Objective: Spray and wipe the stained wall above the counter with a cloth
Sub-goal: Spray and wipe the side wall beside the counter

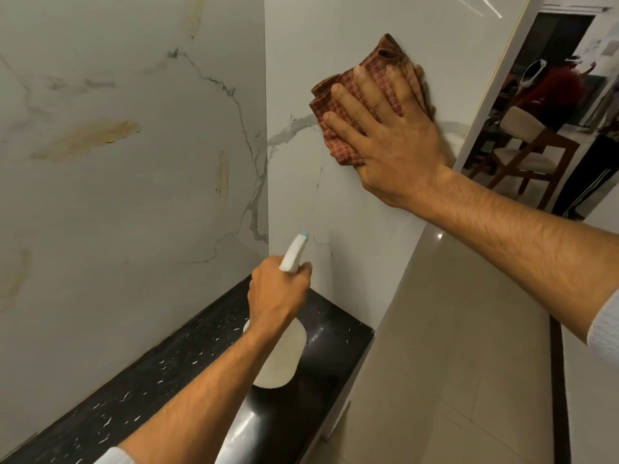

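Observation:
My right hand point(390, 135) presses a crumpled red-brown checked cloth point(341, 95) flat against the white marble wall panel point(335, 202) right of the corner. My left hand point(276, 293) grips a white spray bottle point(283, 356) by its neck above the black counter point(140, 386); its blue-tipped nozzle point(303, 235) points up at the corner. The left wall panel point(134, 212) carries yellowish-brown stains: a wide one point(87, 139), a narrow vertical one point(221, 177), one near the top point(195, 11) and one at the left edge point(13, 279).
The black speckled counter ends at its right edge point(365, 333), with beige floor tiles point(452, 346) beyond. A doorway on the right shows a wooden chair point(526, 152) and a person in red point(552, 92) further back.

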